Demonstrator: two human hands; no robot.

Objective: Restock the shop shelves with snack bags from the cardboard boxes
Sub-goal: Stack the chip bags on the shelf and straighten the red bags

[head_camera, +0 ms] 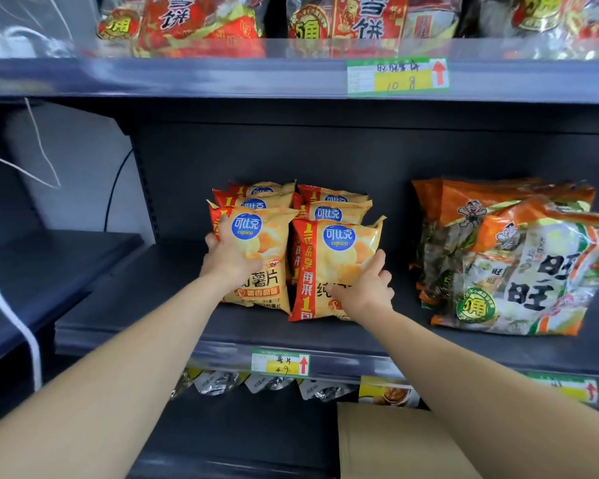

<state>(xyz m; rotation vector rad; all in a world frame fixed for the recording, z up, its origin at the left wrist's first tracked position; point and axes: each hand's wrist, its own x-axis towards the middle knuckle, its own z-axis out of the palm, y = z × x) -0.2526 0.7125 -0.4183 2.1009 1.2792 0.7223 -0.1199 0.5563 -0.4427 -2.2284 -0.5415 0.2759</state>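
From the head view, both arms reach to the middle shelf (146,305), where yellow-orange chip bags stand in two rows, front to back. The left grip (229,254) is closed on the left front bag (260,257). Its fingers wrap the bag's left edge and the thumb lies across the face. The right grip (367,288) holds the right front bag (336,267) low at its right side, thumb on the face and fingers spread along the edge.

Both bags stand upright with their long axis vertical and lean slightly back. They sit just in front of the rest of the stack (329,205), so each grip already has its bag and the row lies straight behind it. The next move is probably a short push back to square them up.

The cardboard box (395,440) sits low and to the right, nearer the right arm, so that hand would likely fetch more.

The bags read "可比克 copico", with "薯片" lower down. The price tag (280,364) beneath them reads "薯片" and what looks like 4.9. The orange and green packs (519,267) to the right carry "旺旺". The upper tag (398,75) shows about 10.8, under red bags (194,19) marked "雪饼".
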